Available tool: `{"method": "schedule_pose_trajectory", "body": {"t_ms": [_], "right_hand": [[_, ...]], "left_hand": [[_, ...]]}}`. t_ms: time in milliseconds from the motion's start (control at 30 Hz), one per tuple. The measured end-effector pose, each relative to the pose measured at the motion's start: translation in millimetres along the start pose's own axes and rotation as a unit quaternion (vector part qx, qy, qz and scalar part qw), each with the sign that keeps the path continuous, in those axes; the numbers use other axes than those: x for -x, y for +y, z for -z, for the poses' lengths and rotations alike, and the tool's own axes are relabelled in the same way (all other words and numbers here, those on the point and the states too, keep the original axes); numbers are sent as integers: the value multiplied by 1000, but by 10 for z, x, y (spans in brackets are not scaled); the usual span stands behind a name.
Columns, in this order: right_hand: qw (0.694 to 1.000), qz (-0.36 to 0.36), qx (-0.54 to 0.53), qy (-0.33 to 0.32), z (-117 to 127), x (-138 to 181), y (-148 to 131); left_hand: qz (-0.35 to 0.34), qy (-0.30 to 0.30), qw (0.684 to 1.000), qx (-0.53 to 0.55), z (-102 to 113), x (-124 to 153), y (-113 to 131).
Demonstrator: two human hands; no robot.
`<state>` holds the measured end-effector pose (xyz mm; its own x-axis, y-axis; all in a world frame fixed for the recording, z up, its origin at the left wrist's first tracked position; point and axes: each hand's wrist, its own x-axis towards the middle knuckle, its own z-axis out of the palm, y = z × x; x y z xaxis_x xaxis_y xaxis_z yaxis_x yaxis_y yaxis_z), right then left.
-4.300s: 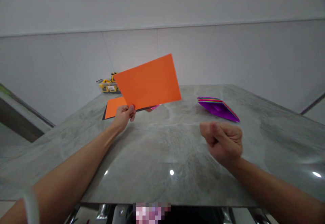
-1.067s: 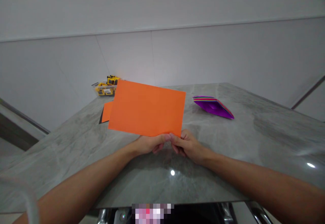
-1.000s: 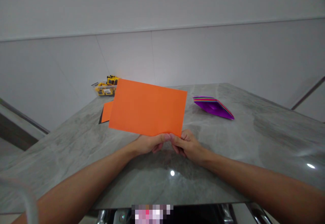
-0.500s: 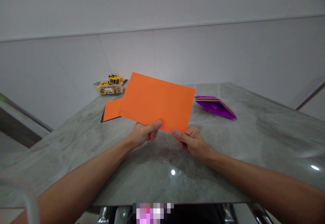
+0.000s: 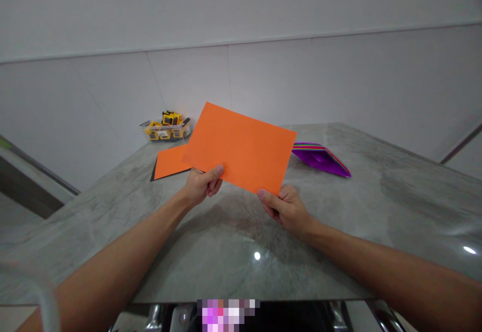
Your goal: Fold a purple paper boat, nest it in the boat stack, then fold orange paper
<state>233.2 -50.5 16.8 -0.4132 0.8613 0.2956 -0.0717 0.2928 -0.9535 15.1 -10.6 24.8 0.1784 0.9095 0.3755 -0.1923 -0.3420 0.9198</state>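
An orange sheet of paper (image 5: 243, 146) is held up above the table, tilted so that its right side sits lower. My left hand (image 5: 201, 185) pinches its lower left edge, thumb on the near face. At the lower right corner my right hand (image 5: 284, 206) grips it the same way. The fingers behind the sheet are partly hidden. Beyond my left hand, another orange sheet (image 5: 171, 162) lies on the table over something black, partly covered by the held sheet. To the right rests a stack of coloured sheets (image 5: 320, 158), purple on the near side, bent upward.
A clear plastic box (image 5: 165, 132) with yellow toy vehicles (image 5: 171, 118) stands at the back left, near the wall. The grey marbled table (image 5: 226, 261) ends at a front edge close to me. A pale curved bar (image 5: 47, 297) shows at lower left.
My left hand has slid leftward along the lower edge of the sheet. The sheet has shifted a little to the right and tilts slightly more. My right hand has barely moved.
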Motion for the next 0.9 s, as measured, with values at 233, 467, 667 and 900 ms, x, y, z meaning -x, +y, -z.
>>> {"method": "schedule_pose_trajectory", "body": {"t_ms": [233, 467, 667, 900], "right_hand": [[1000, -2, -4, 11, 14, 15, -13], [1000, 7, -5, 16, 23, 17, 2], [1000, 4, -10, 21, 26, 38, 17], [993, 20, -57, 98, 204, 44, 65]], "left_hand": [[-35, 41, 998, 22, 192, -69, 110], [-36, 54, 997, 34, 315, -103, 100], [-36, 75, 995, 51, 416, -140, 169], [-33, 276, 949, 146, 802, -176, 377]]}}
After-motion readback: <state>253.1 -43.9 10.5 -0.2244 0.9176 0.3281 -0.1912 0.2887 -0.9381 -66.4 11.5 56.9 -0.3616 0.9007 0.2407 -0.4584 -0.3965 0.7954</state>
